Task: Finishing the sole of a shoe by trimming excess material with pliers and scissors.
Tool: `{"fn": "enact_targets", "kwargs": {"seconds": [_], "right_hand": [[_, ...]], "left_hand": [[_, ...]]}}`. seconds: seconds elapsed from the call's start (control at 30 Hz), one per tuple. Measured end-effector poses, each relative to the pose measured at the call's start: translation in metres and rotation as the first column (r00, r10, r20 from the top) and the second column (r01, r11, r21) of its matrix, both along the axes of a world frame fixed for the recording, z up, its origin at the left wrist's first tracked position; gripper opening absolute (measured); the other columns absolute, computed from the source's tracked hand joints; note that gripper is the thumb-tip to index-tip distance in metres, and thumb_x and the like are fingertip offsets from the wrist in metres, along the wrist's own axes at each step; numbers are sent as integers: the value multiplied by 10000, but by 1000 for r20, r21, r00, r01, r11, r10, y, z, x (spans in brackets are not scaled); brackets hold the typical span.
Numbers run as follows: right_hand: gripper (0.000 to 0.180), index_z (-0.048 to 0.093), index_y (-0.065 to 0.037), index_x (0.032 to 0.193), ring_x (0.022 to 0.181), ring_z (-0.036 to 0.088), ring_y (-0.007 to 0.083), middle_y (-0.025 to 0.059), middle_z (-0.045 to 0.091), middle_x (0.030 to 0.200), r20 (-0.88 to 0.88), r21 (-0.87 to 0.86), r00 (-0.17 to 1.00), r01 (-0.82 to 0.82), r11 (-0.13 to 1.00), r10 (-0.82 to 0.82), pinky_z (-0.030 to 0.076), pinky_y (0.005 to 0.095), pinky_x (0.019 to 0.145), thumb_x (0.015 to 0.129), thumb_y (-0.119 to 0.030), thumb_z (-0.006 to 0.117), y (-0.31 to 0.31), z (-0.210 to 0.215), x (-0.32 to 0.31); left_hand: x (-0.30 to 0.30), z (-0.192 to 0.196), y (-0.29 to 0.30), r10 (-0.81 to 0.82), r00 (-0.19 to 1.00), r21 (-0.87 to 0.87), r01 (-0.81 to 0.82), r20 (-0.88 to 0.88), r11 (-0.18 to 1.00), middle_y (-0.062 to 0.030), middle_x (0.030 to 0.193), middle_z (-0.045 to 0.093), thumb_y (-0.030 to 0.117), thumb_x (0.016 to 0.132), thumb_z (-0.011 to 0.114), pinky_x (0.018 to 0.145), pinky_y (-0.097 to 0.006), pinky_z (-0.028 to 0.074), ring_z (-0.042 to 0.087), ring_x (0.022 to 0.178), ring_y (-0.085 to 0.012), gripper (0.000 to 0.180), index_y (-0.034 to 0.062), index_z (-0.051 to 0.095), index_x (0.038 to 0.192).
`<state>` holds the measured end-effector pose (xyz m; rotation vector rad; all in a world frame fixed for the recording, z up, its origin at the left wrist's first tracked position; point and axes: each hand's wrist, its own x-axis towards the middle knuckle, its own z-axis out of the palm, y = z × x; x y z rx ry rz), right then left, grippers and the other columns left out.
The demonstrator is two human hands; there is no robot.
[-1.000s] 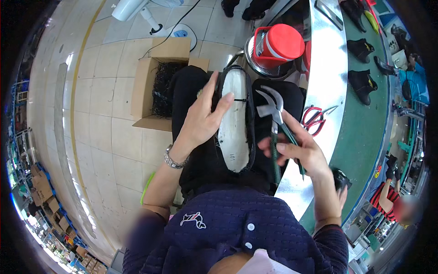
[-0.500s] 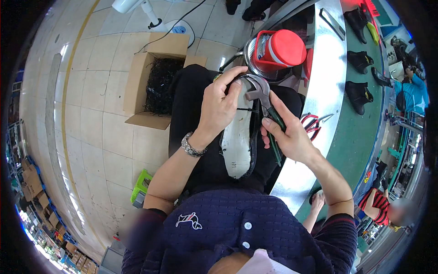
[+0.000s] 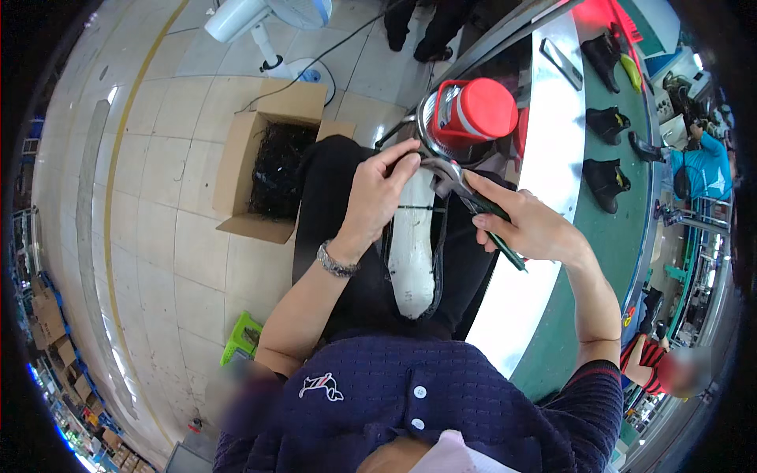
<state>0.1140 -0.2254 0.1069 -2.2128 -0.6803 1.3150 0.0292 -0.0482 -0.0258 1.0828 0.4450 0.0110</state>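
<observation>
An upturned shoe [image 3: 412,260] lies lengthwise on my lap, its pale bottom facing up and black upper material around the edge. A thin black strip crosses the bottom. My left hand [image 3: 374,197] is at the shoe's far end, with thumb and fingers pinched on the black edge there. In my right hand [image 3: 532,225] are lasting pincers [image 3: 451,177] with green handles. Their metal head meets the far end of the shoe, close to my left fingertips. Whether the jaws grip the edge is hidden.
Beyond the shoe stands a red jug [image 3: 485,110]. A metal ledge [image 3: 544,150] and a green bench [image 3: 587,260] with black boots [image 3: 605,185] run along the right. An open carton [image 3: 236,173] of black scraps, a fan [image 3: 272,59] and a green basket [image 3: 243,335] are at left.
The pincers have tilted, their handles swinging out to the right with my right hand. My left hand stays at the shoe's far end. The whole view has shifted slightly.
</observation>
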Motion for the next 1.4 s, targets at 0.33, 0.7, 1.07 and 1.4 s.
{"fn": "enact_targets", "kwargs": {"seconds": [0.33, 0.7, 1.07, 1.4], "right_hand": [[642, 311, -146, 1460, 738, 657, 402, 227, 656, 811, 605, -38, 776, -195, 980, 178, 521, 456, 656, 885, -71, 585, 18, -22, -13], [666, 248, -170, 1487, 617, 642, 377, 194, 636, 684, 651, 91, 743, -280, 956, 156, 524, 466, 609, 905, -118, 566, 12, -28, -26], [629, 275, -156, 1485, 675, 679, 333, 220, 666, 801, 331, 438, 843, 260, 861, -423, 535, 401, 647, 923, -79, 547, -43, -54, -76], [651, 365, -139, 1454, 897, 601, 377, 218, 591, 966, 773, -13, 330, 862, 506, -542, 467, 420, 850, 882, -245, 657, -225, -168, -180]], "left_hand": [[-3, -9, 13, -142, 982, 244, 108, 125, 964, -138, 1312, 581, 118, 949, 530, 969, -250, 402, 555, 1168, -152, 342, 14, 558, 1273], [-7, -9, 29, -286, 954, 150, 271, 87, 951, -49, 1278, 565, 98, 916, 549, 962, -240, 395, 518, 1086, -87, 460, 25, 493, 1367], [-10, 37, 31, -81, 942, 255, -5, 325, 967, -115, 1316, 549, 84, 878, 587, 1010, -300, 392, 501, 1228, -185, 479, -15, 491, 1338], [-28, 188, -85, -766, 124, 108, 964, 631, 245, -133, 1296, 584, 92, 952, 514, 1002, -138, 390, 553, 1195, -137, 299, 154, 671, 1198]]}}
